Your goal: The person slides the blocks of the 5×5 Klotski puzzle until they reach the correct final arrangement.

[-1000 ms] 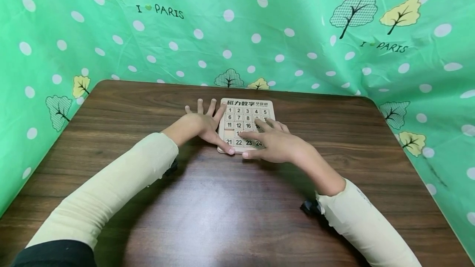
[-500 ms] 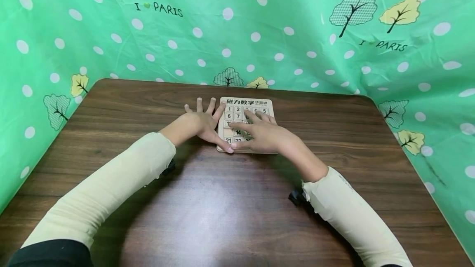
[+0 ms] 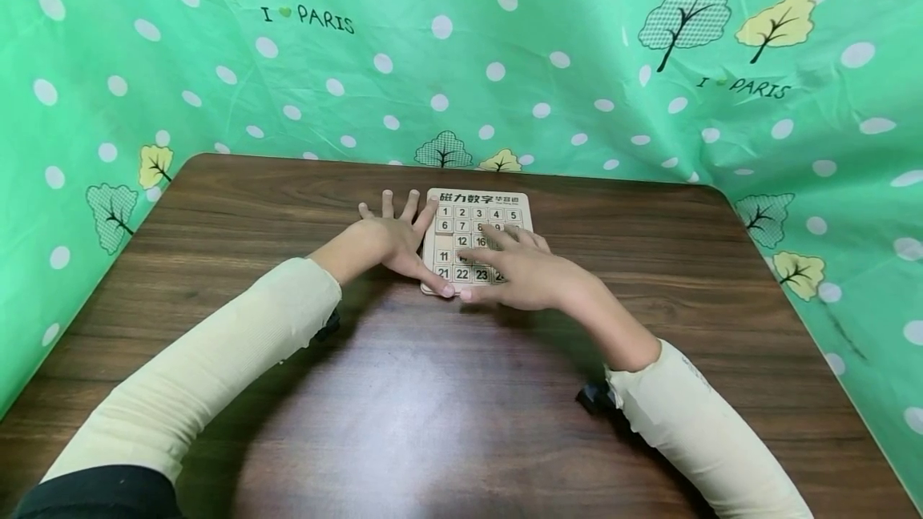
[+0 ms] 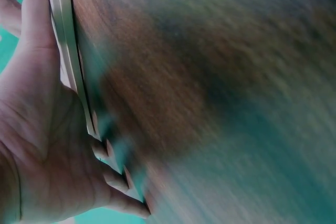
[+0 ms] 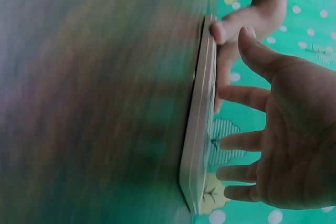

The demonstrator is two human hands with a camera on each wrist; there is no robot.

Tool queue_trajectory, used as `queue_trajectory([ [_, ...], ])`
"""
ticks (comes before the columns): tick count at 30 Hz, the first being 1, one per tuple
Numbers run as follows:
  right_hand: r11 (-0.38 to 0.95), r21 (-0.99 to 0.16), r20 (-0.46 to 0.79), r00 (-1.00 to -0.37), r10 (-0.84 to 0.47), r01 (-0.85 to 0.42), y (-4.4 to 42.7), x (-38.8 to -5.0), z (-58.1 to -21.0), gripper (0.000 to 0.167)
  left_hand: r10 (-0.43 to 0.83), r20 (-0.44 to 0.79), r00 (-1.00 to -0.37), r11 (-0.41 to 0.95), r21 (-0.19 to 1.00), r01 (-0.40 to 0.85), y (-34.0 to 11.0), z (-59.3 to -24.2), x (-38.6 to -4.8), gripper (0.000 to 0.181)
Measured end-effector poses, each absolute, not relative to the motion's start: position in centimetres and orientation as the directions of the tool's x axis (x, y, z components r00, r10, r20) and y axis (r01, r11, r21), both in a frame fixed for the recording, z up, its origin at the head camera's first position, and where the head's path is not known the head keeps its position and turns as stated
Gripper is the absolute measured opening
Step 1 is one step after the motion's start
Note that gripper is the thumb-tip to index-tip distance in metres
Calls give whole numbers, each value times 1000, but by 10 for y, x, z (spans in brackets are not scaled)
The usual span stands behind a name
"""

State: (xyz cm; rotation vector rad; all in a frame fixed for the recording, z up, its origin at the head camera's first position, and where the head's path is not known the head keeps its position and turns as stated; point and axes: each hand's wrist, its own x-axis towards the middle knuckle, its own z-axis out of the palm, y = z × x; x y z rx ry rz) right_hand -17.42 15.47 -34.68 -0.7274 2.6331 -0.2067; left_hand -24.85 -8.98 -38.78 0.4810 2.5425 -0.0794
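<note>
A wooden sliding number puzzle point(image 3: 481, 199) lies flat near the table's far side. My left hand point(image 3: 385, 243) is spread along its left side, thumb on the lower left corner and index fingertip by the upper left one. Over the lower right part hovers or rests my right hand point(image 3: 541, 275), its fingers point(image 5: 244, 141) extended and hiding several tiles. Its index fingertip is at the tile right of tile 11 point(image 3: 444, 256); contact cannot be told. An open slot point(image 3: 444, 241) shows above tile 11. In the left wrist view, the palm stands beside the board's edge point(image 4: 68, 40).
The dark wood-grain table point(image 3: 404, 407) extends in front of the puzzle and to both sides. Behind it hangs a green dotted curtain point(image 3: 433, 62) with printed trees. A black strap piece point(image 3: 594, 397) sits under the right wrist.
My right hand went left and up over the board, then back right. Tile 11 slid down one row, so the slot is now above it. My left hand stayed in place.
</note>
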Motion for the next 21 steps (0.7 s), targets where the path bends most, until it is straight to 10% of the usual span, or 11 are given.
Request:
queue_trajectory([
  [21,865,-263,-315,-810,-495,-427,151,-185,-351,80,326,-538,-777,933,53,355,-90,-386,-246,179],
])
